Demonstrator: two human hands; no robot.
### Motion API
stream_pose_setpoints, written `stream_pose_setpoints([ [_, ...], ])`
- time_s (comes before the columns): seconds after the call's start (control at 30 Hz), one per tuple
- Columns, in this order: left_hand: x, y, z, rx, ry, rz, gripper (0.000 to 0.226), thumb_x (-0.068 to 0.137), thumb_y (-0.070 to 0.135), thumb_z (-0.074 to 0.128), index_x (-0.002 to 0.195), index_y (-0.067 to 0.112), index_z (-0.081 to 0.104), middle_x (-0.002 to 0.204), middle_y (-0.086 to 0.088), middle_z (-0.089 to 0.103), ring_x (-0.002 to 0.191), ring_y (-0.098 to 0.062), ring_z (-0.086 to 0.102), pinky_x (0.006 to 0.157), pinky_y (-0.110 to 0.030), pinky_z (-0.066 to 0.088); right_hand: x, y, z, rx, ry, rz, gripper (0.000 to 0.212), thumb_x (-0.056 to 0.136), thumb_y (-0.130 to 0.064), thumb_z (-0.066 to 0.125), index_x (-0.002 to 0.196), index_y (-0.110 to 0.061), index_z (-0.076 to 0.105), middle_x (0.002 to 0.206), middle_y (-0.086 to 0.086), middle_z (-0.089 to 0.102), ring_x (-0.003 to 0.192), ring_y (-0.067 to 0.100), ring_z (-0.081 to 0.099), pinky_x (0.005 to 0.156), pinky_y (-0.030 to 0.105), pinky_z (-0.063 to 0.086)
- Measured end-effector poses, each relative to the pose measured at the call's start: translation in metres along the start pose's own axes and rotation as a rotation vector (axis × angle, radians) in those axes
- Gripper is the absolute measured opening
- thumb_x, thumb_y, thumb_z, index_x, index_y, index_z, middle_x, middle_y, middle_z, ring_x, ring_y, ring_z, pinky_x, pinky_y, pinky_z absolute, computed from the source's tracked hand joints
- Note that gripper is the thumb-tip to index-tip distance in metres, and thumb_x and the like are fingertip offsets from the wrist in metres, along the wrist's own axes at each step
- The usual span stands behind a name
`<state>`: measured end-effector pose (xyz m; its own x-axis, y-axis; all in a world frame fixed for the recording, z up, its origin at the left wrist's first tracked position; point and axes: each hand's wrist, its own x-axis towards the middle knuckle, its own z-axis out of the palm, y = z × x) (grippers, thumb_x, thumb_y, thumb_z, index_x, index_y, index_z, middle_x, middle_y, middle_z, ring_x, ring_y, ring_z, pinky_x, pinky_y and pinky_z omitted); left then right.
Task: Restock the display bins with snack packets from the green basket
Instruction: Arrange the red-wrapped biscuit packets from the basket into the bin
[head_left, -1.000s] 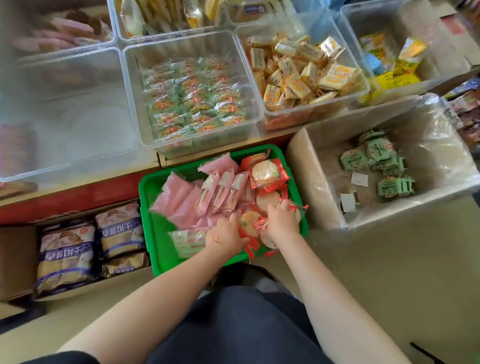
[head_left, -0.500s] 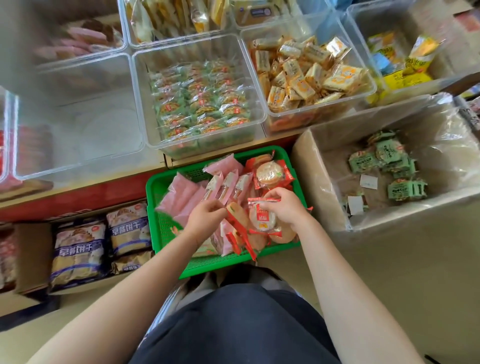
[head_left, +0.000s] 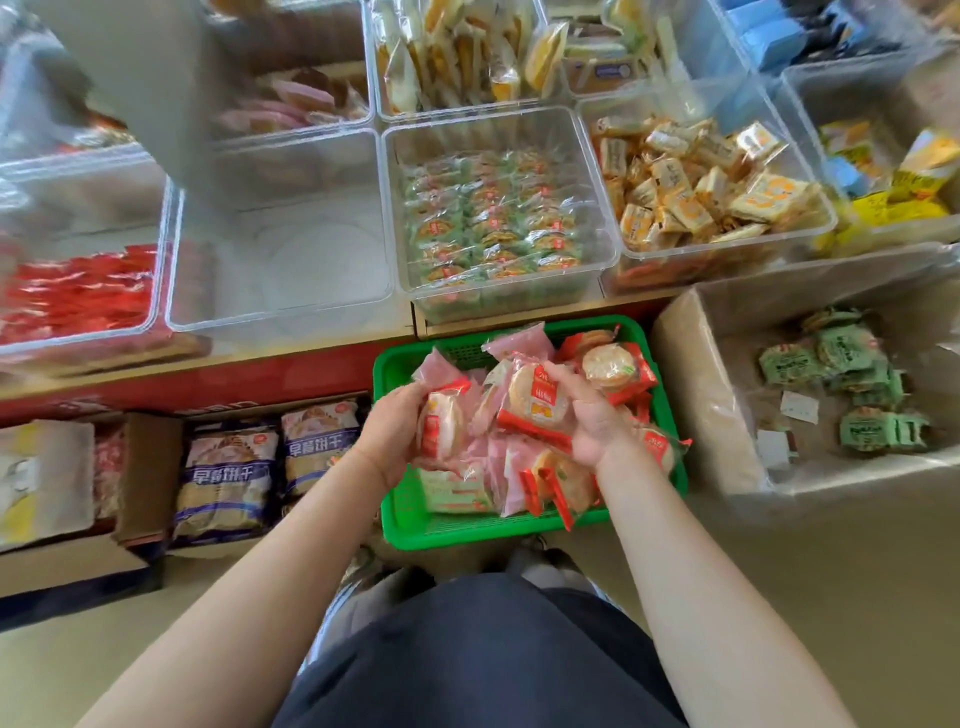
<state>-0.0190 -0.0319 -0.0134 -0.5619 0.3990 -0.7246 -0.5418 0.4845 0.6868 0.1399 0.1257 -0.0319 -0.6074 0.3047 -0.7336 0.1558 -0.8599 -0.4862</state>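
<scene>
The green basket sits on the floor before the shelf, heaped with pink packets and red-edged rice cracker packets. My left hand grips one red cracker packet just above the heap. My right hand is closed on another red cracker packet, palm turned up. Both hands hover over the basket's middle. On the shelf above stand clear display bins: an empty one, one holding red packets at the far left, and one with green packets.
A bin of yellow packets stands right of the green one. A lined cardboard box with green packets sits right of the basket. Under the shelf, a carton holds blue biscuit bags. More bins fill the back row.
Both hands have risen from the basket heap, each with a red cracker packet. The view has swung left, bringing the red-packet bin into sight.
</scene>
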Motion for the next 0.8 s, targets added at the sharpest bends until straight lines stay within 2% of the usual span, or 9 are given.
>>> stream_pose_setpoints([
  [0.07, 0.002, -0.001, -0.025, 0.014, 0.043, -0.008, 0.032, 0.092, 0.034, 0.052, 0.082, 0.009, 0.068, 0.067, -0.004, 0.066, 0.061, -0.017, 0.066, 0.059, -0.03, 0.055, -0.003, 0.008, 0.022, -0.016, -0.067, 0.028, 0.031, 0.088, -0.029, 0.069, 0.111, -0.009, 0.068, 0.105, 0.017, 0.072, 0.095, 0.031, 0.071, 0.097, 0.054, 0.051],
  [0.13, 0.006, -0.005, -0.052, -0.032, 0.068, -0.056, 0.051, 0.083, 0.056, 0.055, 0.095, 0.009, 0.073, 0.083, -0.008, 0.074, 0.079, -0.024, 0.072, 0.08, -0.043, 0.058, -0.003, 0.019, 0.048, -0.038, -0.14, 0.037, 0.029, 0.089, -0.023, 0.067, 0.114, -0.008, 0.066, 0.102, 0.017, 0.072, 0.092, 0.031, 0.072, 0.097, 0.053, 0.05],
  [0.23, 0.007, -0.007, -0.1, -0.112, 0.089, -0.048, 0.055, 0.085, 0.066, 0.058, 0.08, 0.012, 0.068, 0.064, -0.001, 0.069, 0.064, -0.021, 0.066, 0.069, -0.037, 0.055, 0.005, 0.045, 0.095, -0.108, -0.172, 0.05, 0.028, 0.09, -0.022, 0.066, 0.115, -0.008, 0.064, 0.1, 0.013, 0.072, 0.091, 0.027, 0.071, 0.096, 0.046, 0.052],
  [0.3, 0.011, -0.007, -0.138, -0.125, 0.095, -0.058, 0.056, 0.083, 0.069, 0.059, 0.08, 0.013, 0.065, 0.063, -0.001, 0.064, 0.06, -0.021, 0.063, 0.067, -0.039, 0.057, 0.011, 0.067, 0.134, -0.125, -0.216, 0.074, 0.027, 0.09, -0.021, 0.064, 0.113, -0.006, 0.065, 0.101, 0.014, 0.072, 0.091, 0.027, 0.071, 0.096, 0.045, 0.052],
  [0.4, 0.018, -0.005, -0.212, -0.216, -0.011, -0.042, 0.048, 0.084, 0.062, 0.064, 0.088, 0.014, 0.061, 0.068, -0.003, 0.063, 0.056, -0.019, 0.064, 0.059, -0.037, 0.057, 0.021, 0.108, 0.208, -0.161, -0.271, 0.106, 0.02, 0.088, -0.014, 0.059, 0.098, -0.007, 0.076, 0.098, 0.015, 0.073, 0.086, 0.026, 0.073, 0.086, 0.04, 0.057],
  [0.47, 0.021, 0.0, -0.267, -0.258, -0.063, -0.06, 0.038, 0.088, 0.051, 0.066, 0.088, 0.013, 0.059, 0.064, -0.002, 0.064, 0.053, -0.017, 0.064, 0.054, -0.033, 0.056, 0.028, 0.137, 0.262, -0.197, -0.318, 0.099, 0.027, 0.088, -0.01, 0.054, 0.09, -0.01, 0.08, 0.094, 0.012, 0.075, 0.082, 0.021, 0.073, 0.08, 0.036, 0.059],
  [0.57, 0.031, 0.01, -0.354, -0.251, -0.074, -0.041, 0.038, 0.088, 0.042, 0.07, 0.101, 0.008, 0.058, 0.072, -0.006, 0.067, 0.058, -0.019, 0.066, 0.057, -0.034, 0.057, 0.048, 0.174, 0.337, -0.198, -0.254, 0.047, 0.025, 0.086, -0.014, 0.055, 0.094, -0.011, 0.078, 0.088, 0.008, 0.076, 0.076, 0.017, 0.074, 0.07, 0.031, 0.06],
  [0.7, 0.052, 0.026, -0.458, -0.253, 0.083, 0.008, 0.064, 0.072, 0.046, 0.084, 0.111, 0.0, 0.061, 0.1, -0.019, 0.072, 0.07, -0.023, 0.072, 0.059, -0.038, 0.058, 0.079, 0.213, 0.413, -0.117, -0.097, -0.007, 0.033, 0.083, -0.022, 0.065, 0.113, -0.008, 0.064, 0.096, 0.01, 0.075, 0.086, 0.019, 0.073, 0.087, 0.033, 0.057],
  [0.8, 0.061, 0.038, -0.499, -0.193, 0.135, 0.042, 0.072, 0.061, 0.058, 0.086, 0.103, 0.002, 0.065, 0.1, -0.019, 0.073, 0.083, -0.031, 0.074, 0.068, -0.049, 0.061, 0.088, 0.23, 0.455, -0.161, -0.114, -0.014, 0.036, 0.086, -0.02, 0.068, 0.12, -0.008, 0.064, 0.107, 0.01, 0.074, 0.097, 0.022, 0.072, 0.088, 0.035, 0.058],
])
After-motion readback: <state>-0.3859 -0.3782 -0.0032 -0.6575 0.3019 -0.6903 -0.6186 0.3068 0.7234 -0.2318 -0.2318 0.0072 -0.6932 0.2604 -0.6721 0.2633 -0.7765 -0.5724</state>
